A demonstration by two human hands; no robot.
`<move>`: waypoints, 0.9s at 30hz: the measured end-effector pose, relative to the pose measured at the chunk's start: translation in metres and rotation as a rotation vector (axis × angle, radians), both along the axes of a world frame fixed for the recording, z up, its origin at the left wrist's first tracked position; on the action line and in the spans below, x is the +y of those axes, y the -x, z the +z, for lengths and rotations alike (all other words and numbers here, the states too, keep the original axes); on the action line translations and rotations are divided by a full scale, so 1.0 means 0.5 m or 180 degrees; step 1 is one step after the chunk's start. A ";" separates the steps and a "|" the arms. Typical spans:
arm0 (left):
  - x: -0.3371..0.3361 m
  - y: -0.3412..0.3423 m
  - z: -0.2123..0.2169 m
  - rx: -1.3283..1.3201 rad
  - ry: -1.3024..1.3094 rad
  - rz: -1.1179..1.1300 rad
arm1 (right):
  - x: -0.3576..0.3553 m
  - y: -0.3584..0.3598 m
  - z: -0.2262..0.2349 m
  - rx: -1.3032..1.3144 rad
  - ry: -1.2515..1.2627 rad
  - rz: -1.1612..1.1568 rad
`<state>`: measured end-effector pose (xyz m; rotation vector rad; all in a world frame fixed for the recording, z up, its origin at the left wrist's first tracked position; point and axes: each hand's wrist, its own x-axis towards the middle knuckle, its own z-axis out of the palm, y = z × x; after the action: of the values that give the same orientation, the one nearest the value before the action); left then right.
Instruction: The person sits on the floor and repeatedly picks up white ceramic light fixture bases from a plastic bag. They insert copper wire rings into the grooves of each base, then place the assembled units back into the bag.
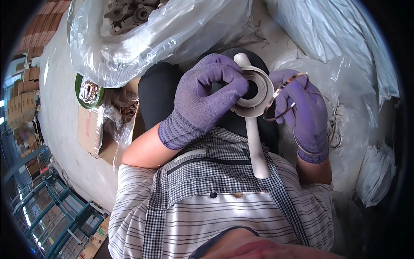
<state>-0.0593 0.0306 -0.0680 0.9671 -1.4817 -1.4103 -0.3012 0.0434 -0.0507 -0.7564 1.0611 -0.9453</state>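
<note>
My left hand [200,97], in a purple glove, pinches the left rim of a light grey plastic ring-shaped part [268,93] between thumb and fingers. A short stub rises from its top, and a long curved handle [256,151] hangs down toward my apron. At the right side of that ring, my right hand [304,108], also gloved in purple, has its fingers curled around a shiny copper-coloured metal hoop [278,90]. The hoop lies close to the plastic rim; whether they touch I cannot tell. A thin metal loop [308,152] also circles my right wrist.
A clear plastic bag [172,47] at the far left holds several grey plastic parts [140,15]. Beside my left leg stand a green round container [79,93] of metal rings and a cardboard box [89,129]. More plastic bags [319,30] and coiled metal rings [334,139] lie at right.
</note>
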 end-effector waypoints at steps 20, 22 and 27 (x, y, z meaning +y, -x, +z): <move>-0.003 0.034 -0.065 -0.0899 0.1644 0.0027 | 0.031 -0.008 0.033 0.0339 0.0280 -0.0249; -0.001 0.021 -0.065 -0.0394 0.1353 0.0061 | 0.035 -0.012 0.034 0.0393 0.0358 -0.0275; 0.002 0.014 -0.006 0.0001 0.0309 0.0018 | 0.038 -0.016 0.048 0.0411 0.0425 -0.0210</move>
<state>-0.0662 0.0315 -0.0710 0.9101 -1.5314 -1.3219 -0.2933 0.0622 -0.0267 -0.9067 1.1494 -1.0425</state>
